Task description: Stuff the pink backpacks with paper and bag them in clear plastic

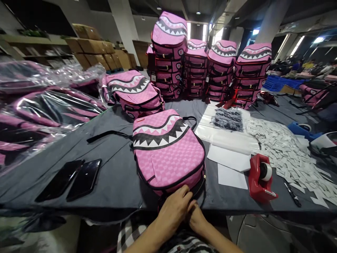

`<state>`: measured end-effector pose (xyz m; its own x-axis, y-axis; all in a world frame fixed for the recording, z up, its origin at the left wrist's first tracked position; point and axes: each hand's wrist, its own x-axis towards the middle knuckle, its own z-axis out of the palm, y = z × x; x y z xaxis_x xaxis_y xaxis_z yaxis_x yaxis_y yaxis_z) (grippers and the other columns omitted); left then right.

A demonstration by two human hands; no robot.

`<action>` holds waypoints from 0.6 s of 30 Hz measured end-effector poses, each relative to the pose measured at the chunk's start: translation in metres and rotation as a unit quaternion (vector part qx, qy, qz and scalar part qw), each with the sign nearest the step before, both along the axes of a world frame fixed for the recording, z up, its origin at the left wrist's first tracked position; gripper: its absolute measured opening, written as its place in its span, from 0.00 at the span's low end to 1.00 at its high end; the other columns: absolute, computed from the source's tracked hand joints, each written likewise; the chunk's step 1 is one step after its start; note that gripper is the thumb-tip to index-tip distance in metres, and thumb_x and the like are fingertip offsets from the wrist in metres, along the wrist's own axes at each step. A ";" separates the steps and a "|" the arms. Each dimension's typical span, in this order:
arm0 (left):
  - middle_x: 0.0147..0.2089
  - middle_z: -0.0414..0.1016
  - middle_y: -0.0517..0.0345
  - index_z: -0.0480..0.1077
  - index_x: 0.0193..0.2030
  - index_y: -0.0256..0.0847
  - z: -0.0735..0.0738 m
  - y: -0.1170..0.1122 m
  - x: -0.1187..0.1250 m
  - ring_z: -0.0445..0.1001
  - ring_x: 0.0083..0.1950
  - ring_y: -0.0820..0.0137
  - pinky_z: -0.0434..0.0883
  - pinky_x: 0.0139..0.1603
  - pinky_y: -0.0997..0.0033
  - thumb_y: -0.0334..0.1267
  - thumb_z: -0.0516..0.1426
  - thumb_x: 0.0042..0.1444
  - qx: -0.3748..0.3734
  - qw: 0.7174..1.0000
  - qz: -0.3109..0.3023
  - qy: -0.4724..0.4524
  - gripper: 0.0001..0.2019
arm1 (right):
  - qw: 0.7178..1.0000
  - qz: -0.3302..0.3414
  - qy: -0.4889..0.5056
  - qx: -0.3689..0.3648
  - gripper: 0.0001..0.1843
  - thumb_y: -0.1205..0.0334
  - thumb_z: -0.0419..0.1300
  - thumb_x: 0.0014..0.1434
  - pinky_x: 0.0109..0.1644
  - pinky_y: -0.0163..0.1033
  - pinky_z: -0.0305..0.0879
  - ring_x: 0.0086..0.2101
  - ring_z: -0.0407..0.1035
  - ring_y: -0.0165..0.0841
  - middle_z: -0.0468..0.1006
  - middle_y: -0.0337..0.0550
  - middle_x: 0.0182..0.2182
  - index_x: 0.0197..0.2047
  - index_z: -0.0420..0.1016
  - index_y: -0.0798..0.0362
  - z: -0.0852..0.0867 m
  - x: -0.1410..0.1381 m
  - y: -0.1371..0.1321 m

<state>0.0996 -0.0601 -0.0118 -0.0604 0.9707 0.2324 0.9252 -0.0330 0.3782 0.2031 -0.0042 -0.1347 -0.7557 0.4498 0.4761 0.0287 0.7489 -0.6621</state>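
Note:
A pink checkered backpack (171, 158) with a black, white and pink jagged-tooth print lies on the table, its near end toward me. My left hand (176, 203) is closed at that near end, against the dark trim. Close beside it, my right hand (196, 215) is also closed, its fingers meeting the left hand's fingers. Whatever is pinched between them is hidden by the hands. One black strap (109, 134) stretches out to the left of the backpack. On its right side a zipper edge (204, 178) shows.
Another pink backpack (135, 88) lies behind, with tall backpack stacks (195, 68) at the back. Plastic-wrapped backpacks (55, 105) fill the left. Two black phones (84, 179) lie at left. Rightward are white papers (229, 158), a red tape dispenser (259, 182), a pen (292, 194) and heaped white slips (284, 151).

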 end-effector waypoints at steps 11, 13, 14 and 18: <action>0.33 0.72 0.60 0.71 0.43 0.42 0.031 -0.044 -0.037 0.72 0.32 0.73 0.69 0.33 0.75 0.36 0.49 0.72 0.238 0.969 0.003 -0.071 0.10 | 0.994 0.102 0.003 0.029 0.11 0.58 0.57 0.68 0.28 0.30 0.68 0.24 0.68 0.28 0.75 0.35 0.25 0.33 0.74 0.50 0.082 -0.009 0.015; 0.31 0.70 0.61 0.70 0.39 0.42 0.034 -0.053 -0.054 0.70 0.30 0.73 0.67 0.31 0.76 0.38 0.49 0.72 0.226 0.971 0.008 -0.078 0.11 | 0.995 0.032 0.060 0.067 0.09 0.55 0.59 0.68 0.28 0.31 0.66 0.24 0.69 0.28 0.75 0.36 0.26 0.41 0.75 0.52 0.107 0.009 0.030; 0.30 0.69 0.61 0.70 0.38 0.42 0.035 -0.056 -0.061 0.70 0.30 0.73 0.67 0.31 0.76 0.38 0.49 0.71 0.218 0.972 0.004 -0.092 0.12 | 0.990 -0.016 0.084 0.109 0.09 0.56 0.60 0.68 0.27 0.32 0.65 0.24 0.69 0.28 0.75 0.38 0.27 0.46 0.75 0.52 0.118 0.015 0.039; 0.30 0.69 0.60 0.70 0.38 0.43 0.040 -0.069 -0.078 0.71 0.31 0.72 0.70 0.33 0.76 0.36 0.50 0.70 0.186 0.970 -0.041 -0.148 0.10 | 0.943 -0.072 0.098 0.311 0.11 0.61 0.59 0.68 0.26 0.32 0.61 0.25 0.67 0.27 0.74 0.40 0.30 0.53 0.75 0.50 0.150 0.012 0.067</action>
